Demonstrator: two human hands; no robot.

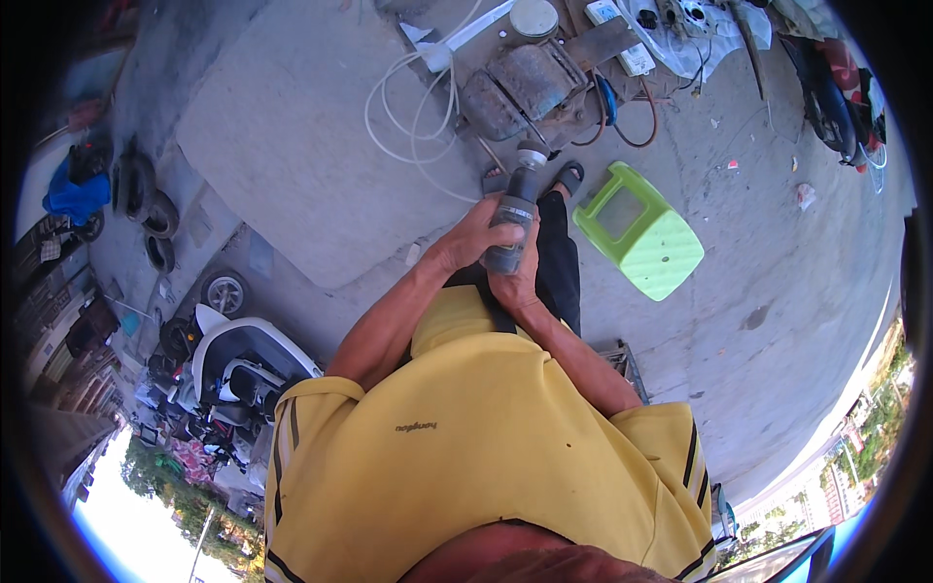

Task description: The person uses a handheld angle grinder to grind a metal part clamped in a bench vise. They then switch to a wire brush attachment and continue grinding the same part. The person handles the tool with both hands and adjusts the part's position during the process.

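Observation:
Both my hands grip a dark grey power drill (515, 214), held out in front of my waist. Its pale chuck end (532, 152) points away from me toward a rusty metal bench vise (530, 83). My left hand (473, 236) wraps the left side of the body, its thumb lying across the top. Lower down and nearer to me, my right hand (517, 277) closes around the drill from the right; its fingers are partly hidden under the tool. A thin rod lies between the chuck and the vise; whether it touches the chuck, I cannot tell.
Just right of my feet is a green plastic stool (666, 253). Loops of white cable (418, 146) lie left of the vise, power strips (632, 53) beyond it. Tyres (136, 185) and a white scooter body (248, 355) are on the left.

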